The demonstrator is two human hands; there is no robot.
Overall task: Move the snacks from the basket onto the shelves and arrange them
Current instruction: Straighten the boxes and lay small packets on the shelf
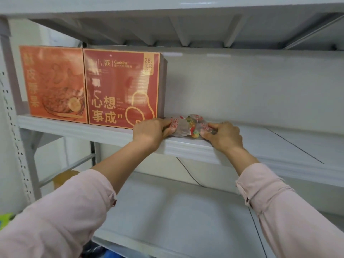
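1. Head view, fingers: the fingers (pixel 168 129) of the left hand (pixel 150 133) curl round the left end of a snack packet (pixel 187 127); the right hand (pixel 223 136) pinches its right end.
2. Snack packet: translucent wrapper, red print, coloured contents; it lies on the middle shelf (pixel 270 144), just right of the red box (pixel 122 86), near the front edge.
3. Orange box (pixel 54 82): upright, directly left of the red box.
4. Lower shelf (pixel 167 211): below the red box.
5. Pink sleeves (pixel 55 211) cover both forearms below the red box.

Both hands (pixel 151 131) (pixel 223 135) around snack packet (pixel 188 127)
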